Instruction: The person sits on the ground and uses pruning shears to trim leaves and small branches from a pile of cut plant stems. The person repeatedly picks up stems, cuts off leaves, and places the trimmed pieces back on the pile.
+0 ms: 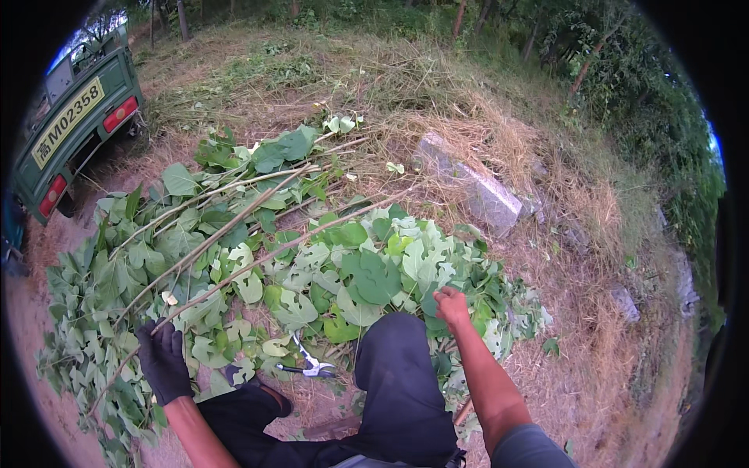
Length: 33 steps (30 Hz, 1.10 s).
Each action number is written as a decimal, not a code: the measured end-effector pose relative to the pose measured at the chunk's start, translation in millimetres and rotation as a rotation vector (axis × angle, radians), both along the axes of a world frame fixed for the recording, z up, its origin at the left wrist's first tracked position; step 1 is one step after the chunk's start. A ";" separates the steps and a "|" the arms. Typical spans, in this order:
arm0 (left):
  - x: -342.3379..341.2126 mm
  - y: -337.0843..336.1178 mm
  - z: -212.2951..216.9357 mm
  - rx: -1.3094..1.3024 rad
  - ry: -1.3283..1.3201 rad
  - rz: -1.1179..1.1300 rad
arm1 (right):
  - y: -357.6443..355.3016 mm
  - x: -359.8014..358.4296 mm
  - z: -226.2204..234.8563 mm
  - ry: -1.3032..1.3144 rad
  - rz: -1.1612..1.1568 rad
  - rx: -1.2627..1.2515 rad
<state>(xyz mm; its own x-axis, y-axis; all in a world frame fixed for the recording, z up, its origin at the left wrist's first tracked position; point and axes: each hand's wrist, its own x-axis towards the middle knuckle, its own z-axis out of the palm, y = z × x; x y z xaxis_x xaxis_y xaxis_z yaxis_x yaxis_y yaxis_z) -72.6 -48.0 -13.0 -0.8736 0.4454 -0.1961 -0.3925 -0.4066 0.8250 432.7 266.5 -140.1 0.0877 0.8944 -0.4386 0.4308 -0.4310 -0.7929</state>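
My left hand [162,360], in a black glove, grips the lower end of a long thin branch [257,261] that runs up and to the right across a heap of cut leafy branches [234,257]. My bare right hand [451,304] is closed among the large green leaves [406,265] just beyond my right knee [398,351]; whether it holds a stem is hidden by the leaves. Pruning shears [308,365] with pale handles lie on the ground between my legs, untouched.
A green vehicle's rear [74,125] stands at the upper left. A grey stone block [476,187] lies on dry grass to the upper right, with more stones [624,300] along the right slope. Trees and bushes line the far edge.
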 end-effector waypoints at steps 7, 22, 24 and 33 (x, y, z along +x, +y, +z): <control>-2.3 -11.2 1.6 -0.009 -0.004 0.035 | 22.0 -69.9 107.4 -0.004 0.224 0.419; 1.8 -39.8 32.8 0.024 -0.057 0.024 | -16.3 -132.6 153.1 -0.597 0.767 1.021; -0.4 -44.5 30.1 0.036 -0.064 0.040 | -17.6 -134.6 150.1 -0.564 0.775 0.989; -9.3 -62.7 31.4 0.155 -0.117 0.236 | -33.7 -163.1 155.7 -0.422 0.917 0.825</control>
